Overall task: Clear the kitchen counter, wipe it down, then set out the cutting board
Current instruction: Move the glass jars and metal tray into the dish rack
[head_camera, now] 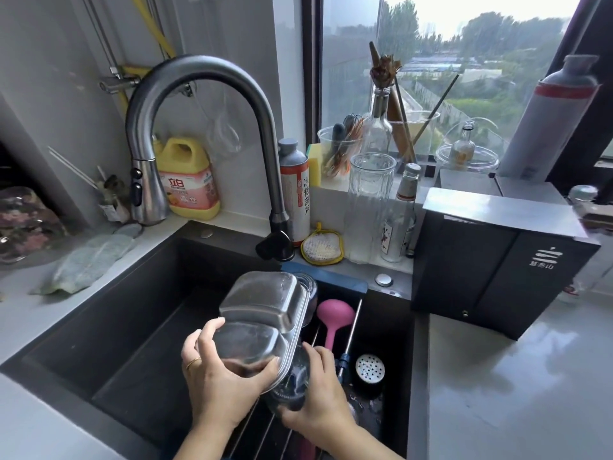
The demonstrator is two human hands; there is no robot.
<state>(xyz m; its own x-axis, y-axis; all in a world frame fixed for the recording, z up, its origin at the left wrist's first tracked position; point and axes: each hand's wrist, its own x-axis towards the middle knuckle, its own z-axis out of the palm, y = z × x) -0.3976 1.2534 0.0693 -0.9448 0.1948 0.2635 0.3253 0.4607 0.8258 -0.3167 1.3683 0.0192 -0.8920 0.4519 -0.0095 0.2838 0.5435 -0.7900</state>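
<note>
A steel compartment tray is held upside down and tilted over the right side of the dark sink. My left hand grips the tray's near end. Just right of it, my right hand wraps a clear glass jar that sits under the tray's edge on the drying rack. A pink ladle lies on that rack. The grey counter stretches to the right. No cutting board is visible.
A curved tap arches over the sink. Yellow detergent, bottles, a tall glass and a scrubber line the back ledge. A black box appliance stands at right. A cloth lies on the left counter.
</note>
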